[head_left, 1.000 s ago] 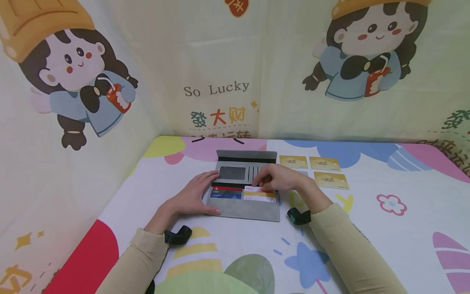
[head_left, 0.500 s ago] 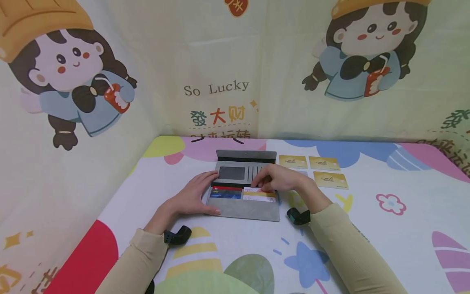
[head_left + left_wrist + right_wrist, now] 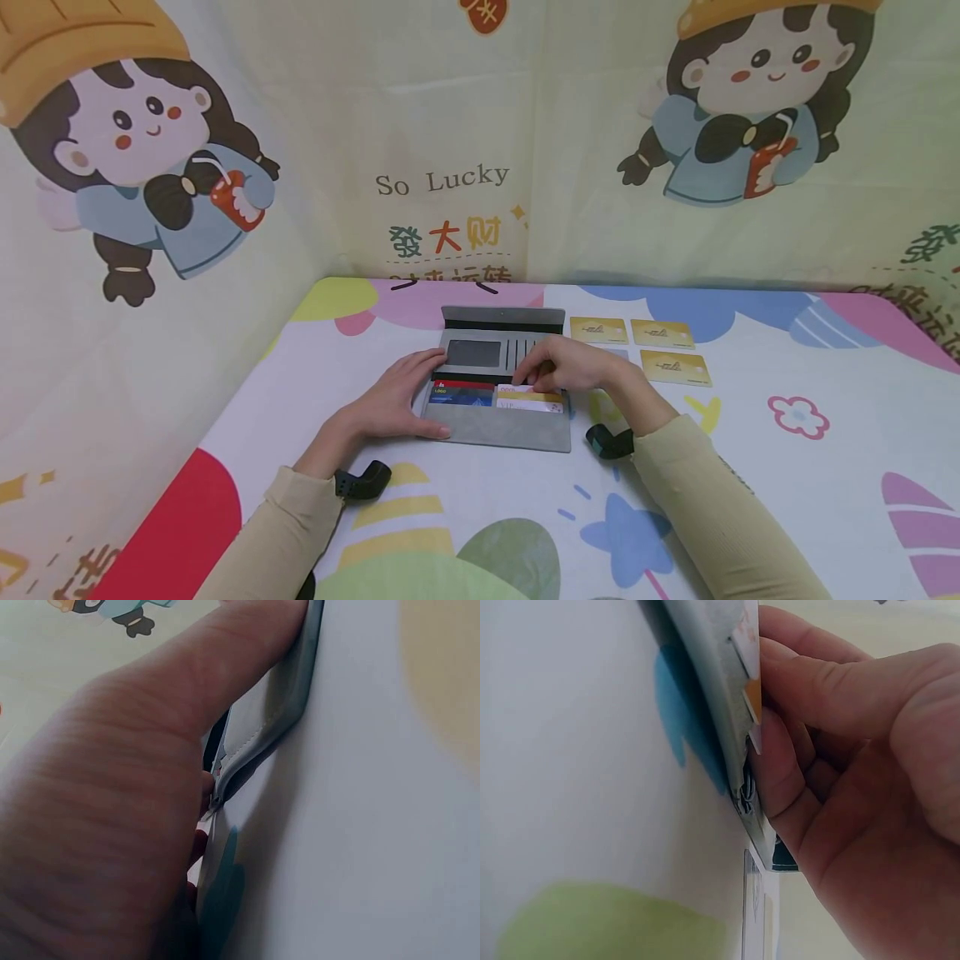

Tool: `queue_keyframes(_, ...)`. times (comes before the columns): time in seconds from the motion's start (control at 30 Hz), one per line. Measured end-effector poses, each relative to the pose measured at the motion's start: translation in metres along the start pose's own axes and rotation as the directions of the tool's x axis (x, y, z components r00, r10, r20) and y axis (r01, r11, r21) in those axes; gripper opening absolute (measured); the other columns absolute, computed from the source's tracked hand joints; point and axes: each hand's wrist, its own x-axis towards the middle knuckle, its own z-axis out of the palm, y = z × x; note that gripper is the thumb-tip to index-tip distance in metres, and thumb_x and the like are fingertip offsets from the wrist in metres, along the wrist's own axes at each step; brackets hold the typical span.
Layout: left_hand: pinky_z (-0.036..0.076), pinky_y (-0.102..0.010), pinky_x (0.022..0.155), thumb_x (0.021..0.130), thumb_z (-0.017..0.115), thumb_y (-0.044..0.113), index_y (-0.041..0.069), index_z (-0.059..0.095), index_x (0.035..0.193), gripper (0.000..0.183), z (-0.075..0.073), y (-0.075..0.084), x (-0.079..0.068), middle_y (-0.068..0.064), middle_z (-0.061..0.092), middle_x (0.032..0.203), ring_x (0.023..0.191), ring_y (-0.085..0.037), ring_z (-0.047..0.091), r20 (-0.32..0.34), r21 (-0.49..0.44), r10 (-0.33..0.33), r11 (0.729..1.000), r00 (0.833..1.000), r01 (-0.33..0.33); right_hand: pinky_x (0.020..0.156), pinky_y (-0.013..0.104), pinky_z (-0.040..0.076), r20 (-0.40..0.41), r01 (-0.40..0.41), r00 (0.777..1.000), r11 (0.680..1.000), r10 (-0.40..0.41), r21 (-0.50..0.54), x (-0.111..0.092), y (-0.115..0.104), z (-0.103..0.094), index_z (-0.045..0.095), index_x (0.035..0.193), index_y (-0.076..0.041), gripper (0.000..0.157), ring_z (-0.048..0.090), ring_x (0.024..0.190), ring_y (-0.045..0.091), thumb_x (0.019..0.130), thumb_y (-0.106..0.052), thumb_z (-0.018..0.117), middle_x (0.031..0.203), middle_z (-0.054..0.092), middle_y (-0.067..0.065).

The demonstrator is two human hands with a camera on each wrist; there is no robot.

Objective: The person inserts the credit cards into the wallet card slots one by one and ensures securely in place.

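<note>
An open grey wallet [image 3: 498, 432] lies on the table. Across its near half, a red-and-blue card [image 3: 461, 393] sits in the left pocket and a white VIP card [image 3: 517, 399] with a gold stripe in the right one. My right hand [image 3: 573, 362] pinches the VIP card's upper edge between thumb and fingers; its lower part is inside the pocket. In the right wrist view the thumb lies along the striped card [image 3: 752, 697]. My left hand [image 3: 393, 396] rests on the wallet's left side, thumb at the near corner and fingers stretched along the edge.
Three gold cards, among them one at the back [image 3: 597, 330] and one nearer me [image 3: 675, 367], lie right of the wallet. A pale flat item [image 3: 621, 354] is partly hidden behind my right hand. A patterned cloth [image 3: 480, 508] covers the table; a printed curtain [image 3: 450, 108] hangs behind.
The VIP card has slid slightly down into the pocket, with my right fingers following it. My left hand and the wallet have stayed in place.
</note>
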Motion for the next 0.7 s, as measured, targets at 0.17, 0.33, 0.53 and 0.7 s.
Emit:
queue_keyframes(0.17,0.020,-0.057,0.118,0.072,0.082,0.056,0.010,0.032,0.158,0.109,0.0002,-0.0005,0.0003,-0.007,0.025,0.164,0.148,-0.031,0.021,-0.003,0.000,0.005,1.000,1.000,-0.005,0.077,0.029,0.053,0.006,0.003,1.000,1.000,-0.003,0.012,0.0001,-0.0007,-0.0001,0.077,0.110,-0.003,0.023,0.058,0.082,0.017,0.092,0.007,0.067,0.096,0.069,0.001)
queue_keyframes(0.33,0.020,-0.057,0.118,0.072,0.082,0.057,0.011,0.032,0.158,0.110,0.0010,-0.0010,0.0009,-0.007,0.025,0.164,0.148,-0.030,0.021,-0.004,0.001,0.003,1.000,1.000,-0.003,0.077,0.028,0.053,0.004,-0.024,1.000,1.000,0.024,0.009,0.0008,0.0007,0.0004,0.077,0.110,-0.006,0.024,0.059,0.082,0.017,0.092,0.006,0.067,0.096,0.069,0.000)
queue_keyframes(0.53,0.020,-0.057,0.118,0.072,0.082,0.057,0.011,0.032,0.158,0.110,0.0014,-0.0009,0.0011,-0.006,0.025,0.164,0.149,-0.030,0.021,-0.006,0.001,0.005,1.000,1.000,-0.005,0.078,0.029,0.053,-0.002,-0.040,0.999,0.999,0.040,-0.006,0.0003,0.0016,0.0005,0.077,0.111,-0.007,0.024,0.059,0.083,0.018,0.092,0.005,0.067,0.096,0.069,0.001)
queue_keyframes(0.7,0.020,-0.057,0.118,0.072,0.082,0.056,0.010,0.032,0.158,0.109,0.0009,0.0000,0.0005,-0.007,0.025,0.164,0.148,-0.030,0.021,-0.008,0.001,0.009,1.000,1.000,-0.009,0.079,0.031,0.051,-0.027,-0.078,0.997,0.997,0.078,-0.015,-0.0031,0.0001,-0.0028,0.076,0.114,-0.007,0.024,0.058,0.085,0.018,0.091,-0.001,0.069,0.092,0.067,0.000)
